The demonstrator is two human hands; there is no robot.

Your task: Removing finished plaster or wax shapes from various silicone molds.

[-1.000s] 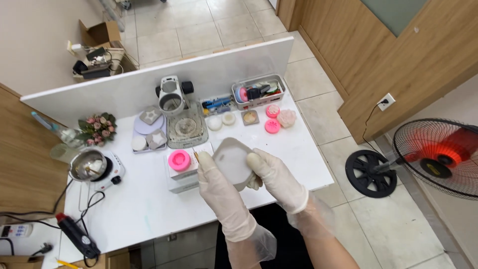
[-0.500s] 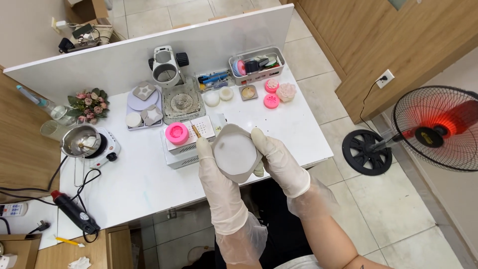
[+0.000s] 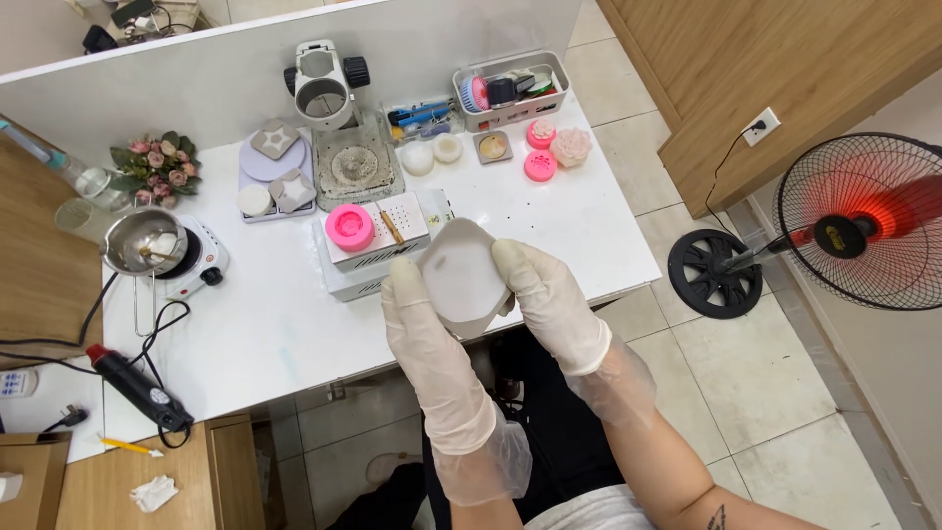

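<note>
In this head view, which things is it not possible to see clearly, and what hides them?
- White mould, head view: the underside and gripped edges are covered by the gloved left hand and right hand.
- White box: its front part is behind the mould and hands.
- Small pot on the hotplate: contents too small to tell.
- Grey tray: items too small and crowded to name.
- Standing fan: cut by the right edge.

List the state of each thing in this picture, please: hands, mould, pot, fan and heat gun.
left hand: gloved, gripping the white mould
right hand: gloved, gripping the same mould
white mould: held above the table edge
metal pot: standing on the small hotplate
fan: upright on the floor
heat gun: lying on the table
</note>
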